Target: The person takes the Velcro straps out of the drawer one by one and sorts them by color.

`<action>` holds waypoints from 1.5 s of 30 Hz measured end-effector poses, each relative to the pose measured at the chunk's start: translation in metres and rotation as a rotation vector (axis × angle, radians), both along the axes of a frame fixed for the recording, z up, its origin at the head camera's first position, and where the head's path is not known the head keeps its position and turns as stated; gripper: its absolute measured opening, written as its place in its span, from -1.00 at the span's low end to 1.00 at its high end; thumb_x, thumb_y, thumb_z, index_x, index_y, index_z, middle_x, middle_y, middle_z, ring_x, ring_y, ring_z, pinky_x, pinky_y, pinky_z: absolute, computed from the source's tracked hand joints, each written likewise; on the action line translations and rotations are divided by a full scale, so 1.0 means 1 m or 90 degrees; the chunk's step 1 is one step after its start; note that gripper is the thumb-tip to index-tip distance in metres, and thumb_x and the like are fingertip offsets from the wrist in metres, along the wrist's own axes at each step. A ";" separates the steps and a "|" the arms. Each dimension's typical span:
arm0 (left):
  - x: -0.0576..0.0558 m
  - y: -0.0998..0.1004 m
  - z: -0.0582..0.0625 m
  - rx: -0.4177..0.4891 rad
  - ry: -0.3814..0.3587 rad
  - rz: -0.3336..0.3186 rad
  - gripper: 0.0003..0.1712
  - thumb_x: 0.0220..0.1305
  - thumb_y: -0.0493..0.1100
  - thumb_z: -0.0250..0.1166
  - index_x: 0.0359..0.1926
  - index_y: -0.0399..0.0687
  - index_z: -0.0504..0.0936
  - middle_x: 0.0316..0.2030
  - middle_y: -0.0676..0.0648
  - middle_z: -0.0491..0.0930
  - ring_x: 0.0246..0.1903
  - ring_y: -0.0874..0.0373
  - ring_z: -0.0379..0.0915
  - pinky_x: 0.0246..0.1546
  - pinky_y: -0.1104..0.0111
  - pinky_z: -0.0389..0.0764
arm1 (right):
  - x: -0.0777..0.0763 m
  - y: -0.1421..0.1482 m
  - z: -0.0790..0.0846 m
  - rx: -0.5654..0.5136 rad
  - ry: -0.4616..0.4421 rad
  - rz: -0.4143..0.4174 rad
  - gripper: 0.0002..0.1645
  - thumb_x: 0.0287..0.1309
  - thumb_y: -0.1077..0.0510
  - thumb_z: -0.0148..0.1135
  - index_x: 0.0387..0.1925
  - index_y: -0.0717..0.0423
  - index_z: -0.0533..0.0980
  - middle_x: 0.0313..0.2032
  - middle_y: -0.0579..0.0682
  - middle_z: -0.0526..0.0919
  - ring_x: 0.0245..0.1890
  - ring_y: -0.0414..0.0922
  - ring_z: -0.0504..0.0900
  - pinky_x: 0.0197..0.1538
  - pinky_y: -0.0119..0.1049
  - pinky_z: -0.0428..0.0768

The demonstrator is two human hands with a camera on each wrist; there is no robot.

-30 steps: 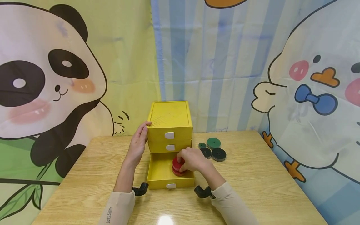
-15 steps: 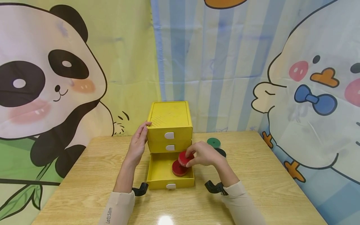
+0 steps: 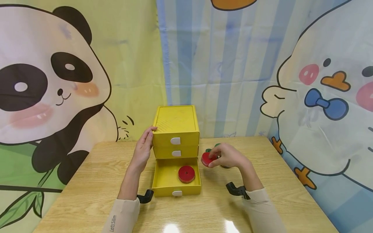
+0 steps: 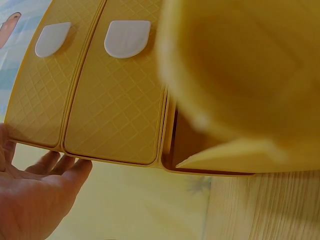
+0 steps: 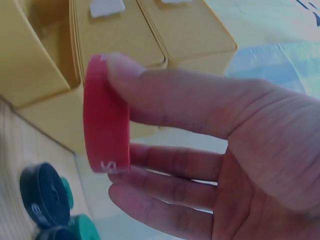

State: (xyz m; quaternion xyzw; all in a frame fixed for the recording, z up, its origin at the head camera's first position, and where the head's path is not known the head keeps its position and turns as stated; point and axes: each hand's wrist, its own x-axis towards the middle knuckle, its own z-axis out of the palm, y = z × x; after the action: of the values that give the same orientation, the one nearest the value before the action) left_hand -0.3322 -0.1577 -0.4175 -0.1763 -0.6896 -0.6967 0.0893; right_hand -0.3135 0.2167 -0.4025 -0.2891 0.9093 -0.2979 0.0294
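Observation:
My right hand (image 3: pixel 228 156) pinches a red roll of tape (image 3: pixel 208 160) between thumb and fingers, held right of the open drawer. In the right wrist view, white print shows on the edge of this roll (image 5: pixel 106 117). A second red roll (image 3: pixel 186 174) lies flat in the pulled-out bottom drawer (image 3: pixel 163 178) of a yellow drawer cabinet (image 3: pixel 176 119). My left hand (image 3: pixel 142 145) rests against the cabinet's left side, fingertips at its top edge. In the left wrist view the left hand's fingers (image 4: pixel 55 165) touch the side wall.
Dark rolls (image 5: pixel 45 195) and green rolls (image 5: pixel 82 227) stand on the wooden table (image 3: pixel 276 187) right of the cabinet, partly behind my right hand in the head view. The two upper drawers with white tabs (image 3: pixel 175 140) are closed. A printed curtain (image 3: pixel 233 81) hangs behind.
My right hand has lifted one red roll off the other and carried it right, out of the drawer, over the table. My left hand has stayed on the cabinet's side.

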 end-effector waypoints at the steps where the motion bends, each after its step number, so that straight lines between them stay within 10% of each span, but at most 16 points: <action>1: 0.000 0.000 0.000 0.001 0.000 0.000 -0.43 0.65 0.22 -0.08 0.45 0.08 0.37 0.46 -0.01 0.28 0.41 0.09 0.21 0.55 -0.13 0.10 | 0.000 0.003 0.000 0.005 0.002 -0.004 -0.75 0.03 0.00 0.66 -0.28 -0.04 0.77 -0.30 -0.15 0.76 -0.25 -0.12 0.63 -0.14 -0.23 0.62; 45: 0.000 0.000 0.000 0.006 0.001 -0.005 -0.44 0.66 0.19 -0.09 0.46 0.06 0.35 0.39 -0.02 0.34 0.36 0.10 0.27 0.53 -0.09 0.13 | 0.006 0.058 -0.023 0.141 -0.201 -0.118 -0.68 -0.15 0.20 0.72 -0.56 0.09 0.62 -0.55 -0.13 0.60 -0.52 -0.17 0.43 -0.42 -0.32 0.45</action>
State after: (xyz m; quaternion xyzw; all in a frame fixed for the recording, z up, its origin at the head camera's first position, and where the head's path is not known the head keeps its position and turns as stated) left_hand -0.3317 -0.1581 -0.4172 -0.1793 -0.6856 -0.7001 0.0878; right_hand -0.3074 0.2751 -0.4252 -0.1491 0.9433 -0.2389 0.1756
